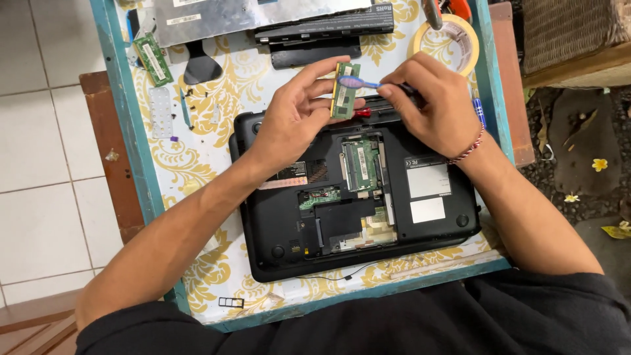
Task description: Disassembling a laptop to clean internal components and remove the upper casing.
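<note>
On the near part of the counter (pixel 197 148) lies a black laptop (pixel 355 204), underside up, its cover off and a second green memory board seated in the bay (pixel 360 164). Just beyond it, the brushing step appears to be in hand: the left hand (pixel 292 118) has its grip clamped on a green memory module (pixel 344 92) (held on edge), while the right hand (pixel 430 98) is closed around a blue toothbrush (pixel 358 83), bristles touching the module. Next calls for light, steady strokes. Farther off lies a tape roll (pixel 453 36).

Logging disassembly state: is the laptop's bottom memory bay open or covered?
Open. The laptop lies underside up with its cover off, a memory module exposed; the left hand holds another memory stick.
</note>
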